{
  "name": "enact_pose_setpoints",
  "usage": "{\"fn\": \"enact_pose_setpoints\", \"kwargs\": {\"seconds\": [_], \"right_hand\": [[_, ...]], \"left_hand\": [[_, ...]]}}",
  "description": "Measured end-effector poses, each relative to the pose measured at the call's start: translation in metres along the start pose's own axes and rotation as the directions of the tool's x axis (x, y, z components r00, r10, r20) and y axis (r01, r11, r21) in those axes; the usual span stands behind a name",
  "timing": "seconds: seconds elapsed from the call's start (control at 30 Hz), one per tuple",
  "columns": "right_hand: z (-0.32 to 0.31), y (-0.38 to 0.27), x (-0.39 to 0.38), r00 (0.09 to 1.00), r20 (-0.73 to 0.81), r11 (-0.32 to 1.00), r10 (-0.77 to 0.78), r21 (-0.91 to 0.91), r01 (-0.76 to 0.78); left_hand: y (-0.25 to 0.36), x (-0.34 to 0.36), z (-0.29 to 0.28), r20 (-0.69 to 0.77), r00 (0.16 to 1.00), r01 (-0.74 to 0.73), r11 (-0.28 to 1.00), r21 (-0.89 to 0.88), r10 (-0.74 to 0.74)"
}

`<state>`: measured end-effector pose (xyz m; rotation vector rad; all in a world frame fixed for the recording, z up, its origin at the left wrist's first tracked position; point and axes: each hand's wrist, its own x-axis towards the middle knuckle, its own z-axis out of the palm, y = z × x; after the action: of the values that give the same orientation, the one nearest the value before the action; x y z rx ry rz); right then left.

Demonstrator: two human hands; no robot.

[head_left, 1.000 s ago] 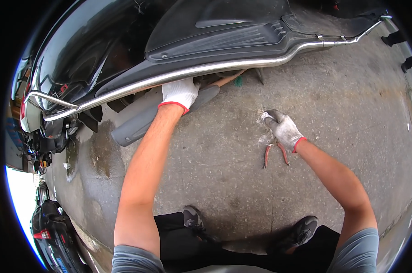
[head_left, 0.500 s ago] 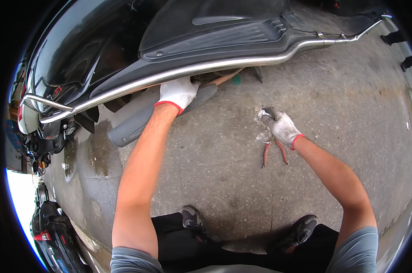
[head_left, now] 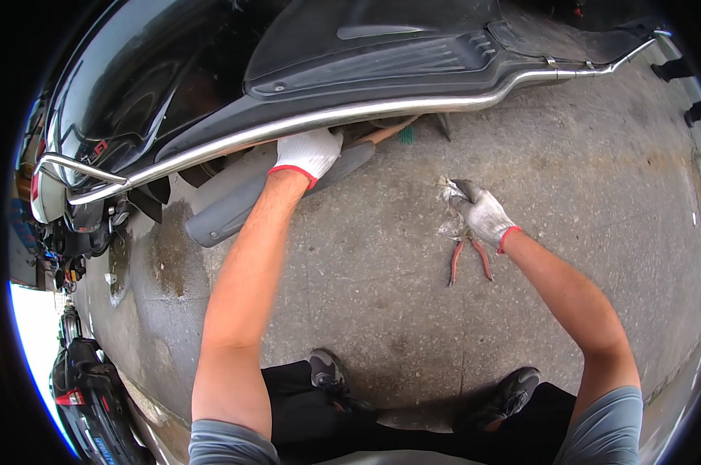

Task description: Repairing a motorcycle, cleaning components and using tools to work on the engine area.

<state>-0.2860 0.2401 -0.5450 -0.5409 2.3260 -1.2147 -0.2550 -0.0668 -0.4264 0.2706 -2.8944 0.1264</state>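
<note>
My left hand (head_left: 305,155), in a white red-cuffed glove, reaches under the chrome side rail (head_left: 401,106) of a black scooter (head_left: 156,70); its fingers are hidden. Just below it lies a long grey plastic piece (head_left: 234,209), partly covered by that hand. To the right, low over the pavement, my right hand (head_left: 482,213) in a soiled glove is closed on crumpled whitish material (head_left: 448,200), perhaps plastic or a rag. Red-handled pliers (head_left: 480,256) lie spread just below that hand, their jaws hidden by the material.
More parked scooters (head_left: 87,380) stand along the left edge. My shoes (head_left: 327,368) are at the bottom. A wet stain (head_left: 168,263) marks the concrete at left. Dark legs or supports (head_left: 676,68), too small to tell, show at upper right. A small green item (head_left: 405,135) sits under the rail.
</note>
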Motion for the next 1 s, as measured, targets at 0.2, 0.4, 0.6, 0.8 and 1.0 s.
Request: {"fn": "enact_pose_setpoints", "kwargs": {"seconds": [0.2,0.4,0.6,0.8,1.0], "right_hand": [[0.0,0.001,0.001,0.998,0.037,0.999,0.044,-0.015,-0.043],[0.0,-0.002,0.001,0.998,0.049,0.999,0.043,-0.001,-0.042],[-0.005,-0.005,-0.001,0.999,0.034,0.999,0.031,-0.025,-0.03],[-0.011,-0.011,0.0,0.997,0.039,0.998,0.07,0.003,-0.07],[-0.012,-0.005,0.002,0.999,0.004,0.999,0.039,-0.012,-0.039]], "left_hand": [[0.001,-0.009,0.0,-0.207,0.975,-0.058,0.993,0.103,0.078],[0.006,-0.001,0.003,-0.105,0.991,0.084,0.996,0.003,-0.083],[0.002,-0.012,-0.007,-0.041,0.998,-0.036,0.997,0.075,0.039],[0.009,-0.006,-0.009,-0.041,0.997,0.065,0.994,0.089,-0.062],[0.005,-0.007,0.0,-0.063,0.998,0.024,0.999,0.042,-0.021]]}}
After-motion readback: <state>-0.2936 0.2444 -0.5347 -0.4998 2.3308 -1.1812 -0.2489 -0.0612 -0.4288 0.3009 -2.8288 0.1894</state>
